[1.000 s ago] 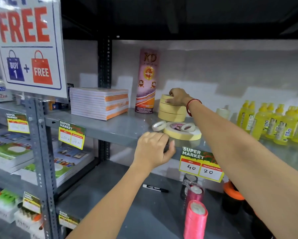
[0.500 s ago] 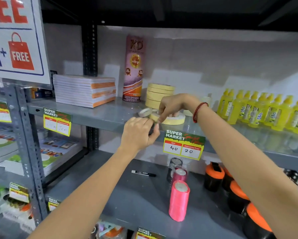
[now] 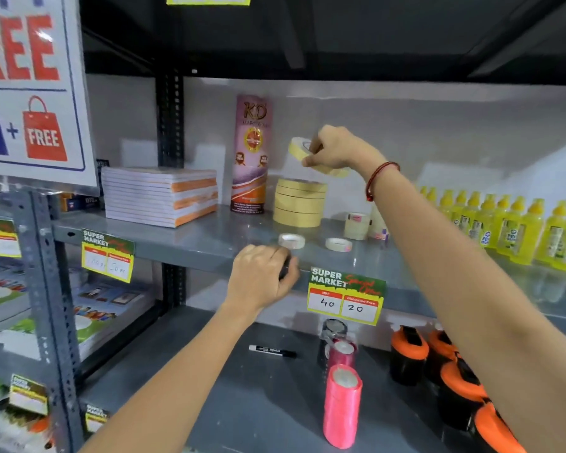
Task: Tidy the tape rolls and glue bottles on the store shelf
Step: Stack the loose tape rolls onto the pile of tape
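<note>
Grey metal shelf (image 3: pixel 209 246), pale wall behind, dark shelf overhead. Right hand (image 3: pixel 335 148) raised above stack of tape rolls (image 3: pixel 299 207), grasping wide yellow tape roll (image 3: pixel 299 148), roll tilted. Left hand (image 3: pixel 262 279) curled at shelf front edge; contents cannot tell. Two small tape rolls (image 3: pixel 291 240) flat near front edge, more upright behind. Yellow glue bottles (image 3: pixel 517 230) crowded at shelf right end. Notebook stack (image 3: pixel 160 196) toward left end. Price tag (image 3: pixel 346 299) on front edge.

cream tape stack (image 3: pixel 299 207), yellow glue bottles (image 3: pixel 517 228)
</note>
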Motion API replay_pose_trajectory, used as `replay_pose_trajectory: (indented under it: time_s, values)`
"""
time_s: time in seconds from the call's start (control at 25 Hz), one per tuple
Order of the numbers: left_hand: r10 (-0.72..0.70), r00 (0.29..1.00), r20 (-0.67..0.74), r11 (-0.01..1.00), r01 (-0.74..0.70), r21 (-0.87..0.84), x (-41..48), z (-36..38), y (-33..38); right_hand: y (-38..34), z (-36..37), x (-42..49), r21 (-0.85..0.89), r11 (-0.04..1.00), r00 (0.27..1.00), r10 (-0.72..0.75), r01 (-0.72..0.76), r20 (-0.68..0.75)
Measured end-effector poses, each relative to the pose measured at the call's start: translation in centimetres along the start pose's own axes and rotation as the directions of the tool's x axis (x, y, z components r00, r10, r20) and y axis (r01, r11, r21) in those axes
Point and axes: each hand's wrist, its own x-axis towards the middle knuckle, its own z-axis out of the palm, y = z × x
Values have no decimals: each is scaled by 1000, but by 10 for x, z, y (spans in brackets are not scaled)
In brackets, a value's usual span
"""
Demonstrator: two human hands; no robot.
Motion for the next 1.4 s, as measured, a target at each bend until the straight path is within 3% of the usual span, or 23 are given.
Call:
replay_pose_trajectory:
  time_s: [0.4,0.92,1.04,1.12,1.24,1.4]
  values:
    - [7,999,-40,1000,-6,19,1,2,-1,33,76,60,-42,999,994,35,-31,99]
    - [6,999,-50,1000,-5,18,0,3,-1,41,92,83,31,998,994,50,-53,96]
    - [-3,998,-55,1000,3,3,-1,4,0,42,98,72,-77,997,997,11,-16,-73]
    - [-12,999,-52,1000,12,-5,-1,3,0,36,100,58,-117,989,975,-109,88,-193]
    - [-24,999,-40,1000,24,-4,-1,2,1,22,92,32,-29,969,969,-245,244,-42]
    - [-17,1000,-20,1000,18,5,0,-1,3,1,73,-8,128,950,943,-301,284,145]
